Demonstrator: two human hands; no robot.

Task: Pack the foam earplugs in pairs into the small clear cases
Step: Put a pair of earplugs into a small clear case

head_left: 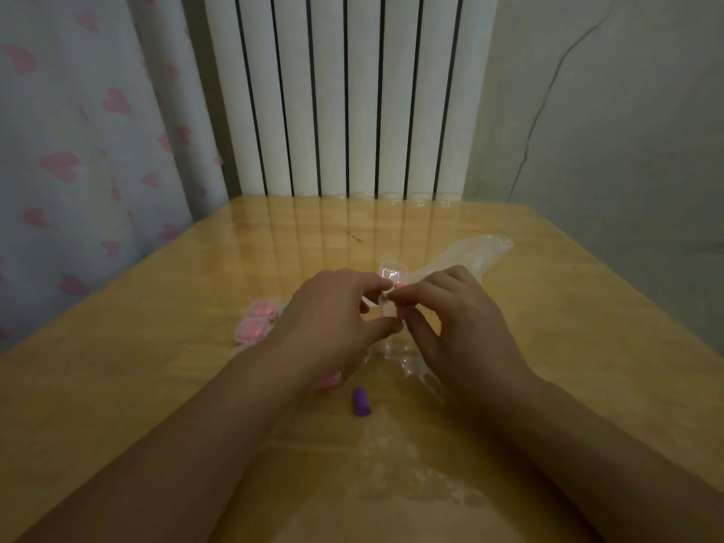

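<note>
One view only on my feed, the head camera, wide-angle, riding high above the near edge of the worktop (548,276) and tipped forward and down. Both forearms run in from the bottom corners, so I'm looking straight along them, close in. The far edge of the worktop meets a radiator (348,96) dead ahead, curtain (78,150) left, wall (627,131) right.

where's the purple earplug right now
In the head view the purple earplug lies loose on the wooden table, low in the middle between the two forearms, just right of a pink-filled case and touched by neither hand.
</note>
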